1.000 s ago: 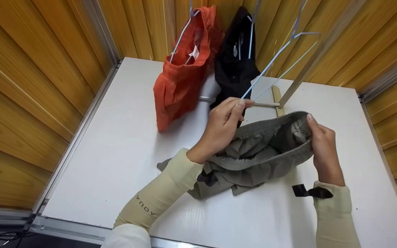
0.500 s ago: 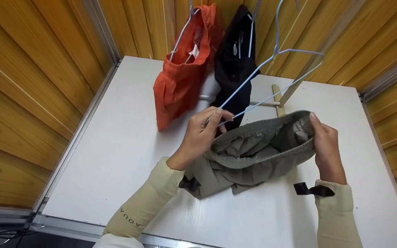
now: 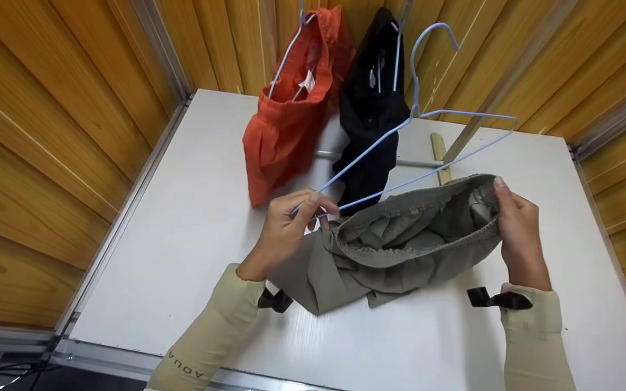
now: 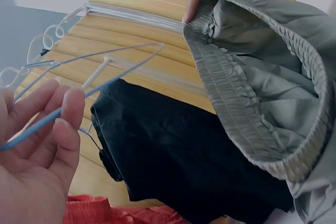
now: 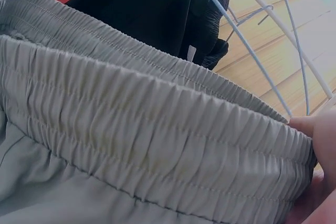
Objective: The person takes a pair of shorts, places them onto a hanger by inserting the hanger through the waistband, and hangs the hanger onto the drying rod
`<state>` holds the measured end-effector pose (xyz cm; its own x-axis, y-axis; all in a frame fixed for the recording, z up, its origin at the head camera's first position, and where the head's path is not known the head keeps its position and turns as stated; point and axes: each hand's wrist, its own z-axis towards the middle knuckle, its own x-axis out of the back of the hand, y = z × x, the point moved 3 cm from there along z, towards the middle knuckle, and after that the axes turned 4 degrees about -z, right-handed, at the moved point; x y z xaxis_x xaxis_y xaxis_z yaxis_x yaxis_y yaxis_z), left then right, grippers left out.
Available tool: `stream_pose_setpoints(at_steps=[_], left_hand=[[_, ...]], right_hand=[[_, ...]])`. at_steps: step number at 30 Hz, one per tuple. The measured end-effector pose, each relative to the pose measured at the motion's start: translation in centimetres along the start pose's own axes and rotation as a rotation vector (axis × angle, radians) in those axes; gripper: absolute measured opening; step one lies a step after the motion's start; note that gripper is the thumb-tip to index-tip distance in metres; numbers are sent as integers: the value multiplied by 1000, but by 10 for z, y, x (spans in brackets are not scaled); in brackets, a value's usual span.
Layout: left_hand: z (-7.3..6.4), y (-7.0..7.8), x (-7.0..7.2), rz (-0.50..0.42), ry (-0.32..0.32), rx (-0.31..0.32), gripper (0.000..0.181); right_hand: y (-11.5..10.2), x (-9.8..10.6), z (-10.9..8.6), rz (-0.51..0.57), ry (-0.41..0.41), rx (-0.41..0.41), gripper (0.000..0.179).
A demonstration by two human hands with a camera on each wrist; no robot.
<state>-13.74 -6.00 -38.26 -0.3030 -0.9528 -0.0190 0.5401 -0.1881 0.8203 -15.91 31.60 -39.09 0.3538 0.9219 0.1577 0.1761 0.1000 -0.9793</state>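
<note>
Now the left hand (image 3: 283, 228) pinches the blue hanger's (image 3: 400, 157) corner; the right hand (image 3: 519, 228) grips the grey shorts' (image 3: 400, 244) waistband, mid-table.

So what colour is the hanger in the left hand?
Light blue: the wire hanger the left hand pinches, clearest in the head view.

the left hand (image 3: 286, 228) has drawn the blue hanger (image 3: 416, 136) down-left in the frame — its hook, earlier cut off at top, now shows whole.
</note>
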Motion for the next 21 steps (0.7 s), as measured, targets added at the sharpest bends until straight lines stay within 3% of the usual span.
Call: stream_pose_setpoints(at_steps=[5, 16, 21], left_hand=[[-8, 1, 10, -19, -25, -15, 31], [-22, 4, 38, 21, -54, -40, 36], [-25, 4, 43, 53, -92, -29, 37]], right_hand=[[3, -1, 1, 43, -47, -2, 32], [5, 8, 5, 66, -142, -26, 38], [0, 9, 8, 84, -124, 0, 31]])
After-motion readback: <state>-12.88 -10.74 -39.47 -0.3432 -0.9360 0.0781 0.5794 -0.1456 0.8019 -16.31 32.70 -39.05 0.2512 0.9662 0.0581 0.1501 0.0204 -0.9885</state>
